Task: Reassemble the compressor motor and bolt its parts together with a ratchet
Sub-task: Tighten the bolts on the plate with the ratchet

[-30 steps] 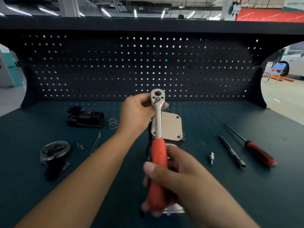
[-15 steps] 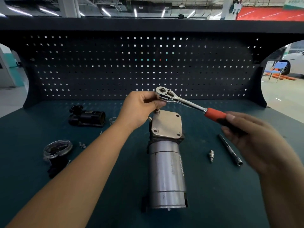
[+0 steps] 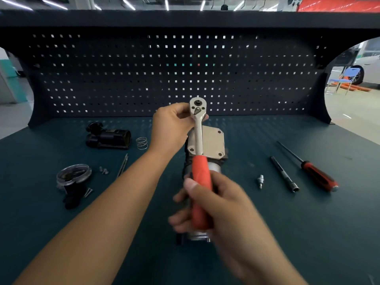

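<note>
Head view | right hand [image 3: 224,204] clenched on ratchet [image 3: 199,138] red grip, blurred | left hand [image 3: 172,126] pinches its chrome head above far plate corner | compressor motor [image 3: 211,142] lies mid-table, silver plate up, body mostly hidden by hands | screwdriver [image 3: 316,173], extension bar [image 3: 284,174] toward right edge | black housing [image 3: 109,136], spring [image 3: 141,143] toward far-left corner of table [image 3: 308,233]

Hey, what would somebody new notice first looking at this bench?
The red-handled chrome ratchet, centre frame, held by the left hand at its head and the right hand on its grip. Beneath it lies the silver cylindrical compressor motor. A red-and-black screwdriver lies at the right.
</note>
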Motion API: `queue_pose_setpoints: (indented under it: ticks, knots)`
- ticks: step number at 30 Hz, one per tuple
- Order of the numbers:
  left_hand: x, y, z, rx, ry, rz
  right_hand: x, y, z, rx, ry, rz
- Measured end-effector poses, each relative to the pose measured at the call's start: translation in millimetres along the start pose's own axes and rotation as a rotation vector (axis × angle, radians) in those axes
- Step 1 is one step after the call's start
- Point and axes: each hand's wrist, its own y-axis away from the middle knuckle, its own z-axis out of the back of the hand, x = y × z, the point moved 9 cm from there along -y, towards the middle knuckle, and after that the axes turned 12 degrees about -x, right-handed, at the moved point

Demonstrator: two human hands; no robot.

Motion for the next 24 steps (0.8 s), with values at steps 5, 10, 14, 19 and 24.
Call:
queue_pose_setpoints:
  ticks: [5,10,14,19,24]
  knots:
    - [-3.6,-2.9,-6.3,0.163,0.001,-0.026,69.0,-21.9,98.6,-0.289,0.063,0.203]
    - [-1.9,-7.4,-12.9,0.240,0.010,0.017,89.9,-34.5,123.7,-0.374,-0.215,0.232]
    - [0.2,-2.2,-9.0,0.199,0.054,0.001,46.9,-7.6,69.1,-0.067,-0.059,0.045]
    - [9.7,5.0,-9.3,0.028,0.137,0.087,-0.4,7.0,-3.1,0.187,-0.109,-0.149]
    - [11.8,-0.8,-8.3,0.080,0.032,0.075,7.2,-3.5,22.6,0.131,0.057,-0.060]
